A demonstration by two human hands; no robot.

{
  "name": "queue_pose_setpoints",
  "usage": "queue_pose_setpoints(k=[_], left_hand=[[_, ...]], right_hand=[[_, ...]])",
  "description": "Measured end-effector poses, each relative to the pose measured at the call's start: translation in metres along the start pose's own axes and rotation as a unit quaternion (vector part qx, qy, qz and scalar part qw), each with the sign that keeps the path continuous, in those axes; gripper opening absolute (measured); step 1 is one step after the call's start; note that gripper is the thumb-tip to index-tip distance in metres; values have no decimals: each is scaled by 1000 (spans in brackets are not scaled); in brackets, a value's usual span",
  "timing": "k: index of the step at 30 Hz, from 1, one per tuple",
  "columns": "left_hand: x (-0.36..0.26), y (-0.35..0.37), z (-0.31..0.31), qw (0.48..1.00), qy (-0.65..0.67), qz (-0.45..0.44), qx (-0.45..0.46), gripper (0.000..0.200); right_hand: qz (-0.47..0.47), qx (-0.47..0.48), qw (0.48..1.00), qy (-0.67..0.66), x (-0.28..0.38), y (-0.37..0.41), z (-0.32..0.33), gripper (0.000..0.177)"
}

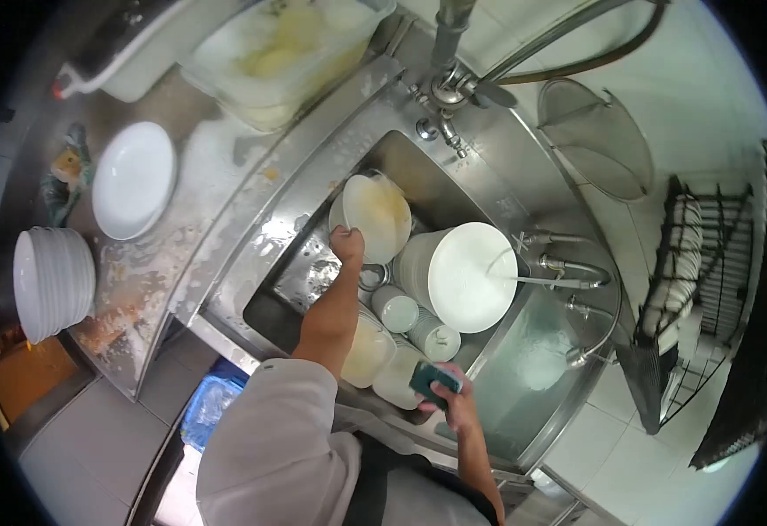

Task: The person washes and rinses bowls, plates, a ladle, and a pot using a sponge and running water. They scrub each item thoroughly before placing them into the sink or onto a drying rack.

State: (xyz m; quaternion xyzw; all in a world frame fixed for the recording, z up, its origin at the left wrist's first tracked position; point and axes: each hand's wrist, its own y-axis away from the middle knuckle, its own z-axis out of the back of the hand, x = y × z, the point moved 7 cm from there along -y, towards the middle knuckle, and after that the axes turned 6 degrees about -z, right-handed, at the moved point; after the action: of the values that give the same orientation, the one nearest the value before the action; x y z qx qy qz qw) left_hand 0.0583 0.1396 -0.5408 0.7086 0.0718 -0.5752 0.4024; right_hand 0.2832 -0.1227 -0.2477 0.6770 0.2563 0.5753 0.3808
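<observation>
In the head view, my left hand (347,245) is closed on the near edge of a white plate (379,210) with yellowish smears, in the metal sink (291,272). My right hand (458,405) grips a dark green scrub sponge (430,382) above the near side of the sink. Between my hands, a stack of large white plates (473,276) leans on its side in the sink, with small white bowls (395,309) beside it. More pale dishes (368,352) lie near my left forearm.
Right of the dishes is a water-filled basin (515,386) under a running tap (576,282). Plates stand stacked (55,285) on the left counter, near a single plate (134,181) and a soapy plastic tub (287,61). A strainer (596,138) and a black dish rack (690,263) are at right.
</observation>
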Motion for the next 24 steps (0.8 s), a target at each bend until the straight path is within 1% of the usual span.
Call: queue_pose_setpoints(k=[2,4,6,8,9,10,12,14,15,16,18,19,20,22,23,24], left_hand=[[-65,26,16,998,-45,-50,-13,24],[-132,65,41,995,-45,-89,-9,26],[-199,108,65,993,-21,-112,17,27],[-247,148,88,991,18,-122,52,29],[-261,164,97,989,46,-124,72,30],[-252,158,102,978,117,-144,94,30],[-364,227,131,986,40,-91,133,35],[-402,254,150,983,119,3,137,37],[-401,260,156,982,124,22,140,37],[-401,265,162,980,129,41,143,38],[-396,272,162,981,99,15,164,39],[-395,277,162,980,94,4,175,39],[-395,283,161,979,89,-6,185,39],[-410,293,168,972,162,35,169,36],[-416,294,168,965,199,53,162,35],[-410,288,171,974,157,50,158,36]], right_hand=[[88,-7,994,63,26,-5,-23,51],[193,-16,973,126,55,-11,-54,51],[321,-32,924,205,88,-16,-94,51],[440,-39,854,274,112,-18,-144,51],[477,-25,824,303,116,-18,-169,51],[510,-3,791,338,117,-16,-195,50],[538,47,730,420,109,3,-232,50],[549,25,645,531,108,14,-244,55],[548,-63,584,595,91,-34,-220,58],[552,-83,595,579,97,-40,-220,59],[558,-122,615,543,110,-52,-220,62],[549,-73,676,486,124,-21,-248,62],[530,-10,708,465,128,10,-254,60],[475,107,769,415,136,73,-264,57],[466,77,759,448,122,55,-249,56],[491,30,697,522,109,33,-233,49]])
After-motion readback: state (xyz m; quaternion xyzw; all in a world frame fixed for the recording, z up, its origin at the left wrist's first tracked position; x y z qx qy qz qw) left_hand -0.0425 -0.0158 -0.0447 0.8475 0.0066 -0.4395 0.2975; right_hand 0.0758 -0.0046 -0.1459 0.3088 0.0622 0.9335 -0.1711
